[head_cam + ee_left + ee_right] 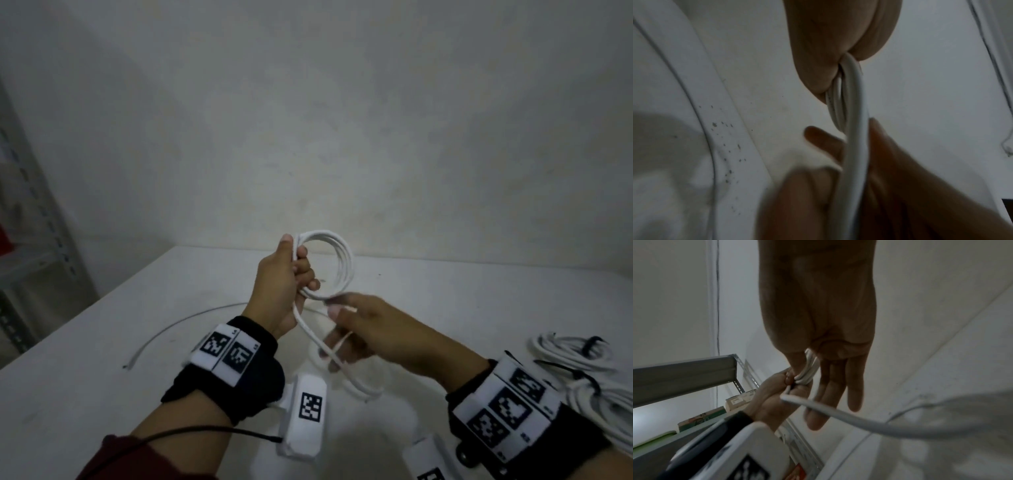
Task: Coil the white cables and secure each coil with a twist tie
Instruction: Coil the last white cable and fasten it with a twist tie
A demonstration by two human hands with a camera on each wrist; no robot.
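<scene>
My left hand [291, 274] is raised above the white table [445, 308] and grips a coil of white cable [346, 263] of several loops by its left side. The coil's loose tail [356, 385] drops from that fist toward the table. My right hand [359, 329], blurred, is just below the coil. Its fingers [838, 386] are stretched out, and the thumb lies against the bundled strands [807, 371]. The tail [838, 417] passes between those fingers. In the left wrist view the cable [857, 129] runs from my left fist [828, 48] down past my right hand [900, 178].
Finished white coils [579, 353] bound with black ties [592, 342] lie at the table's right edge, another coil [609, 407] nearer me. A thin grey wire [178, 322] curves across the table's left part. Metal shelving [34, 222] stands at the left.
</scene>
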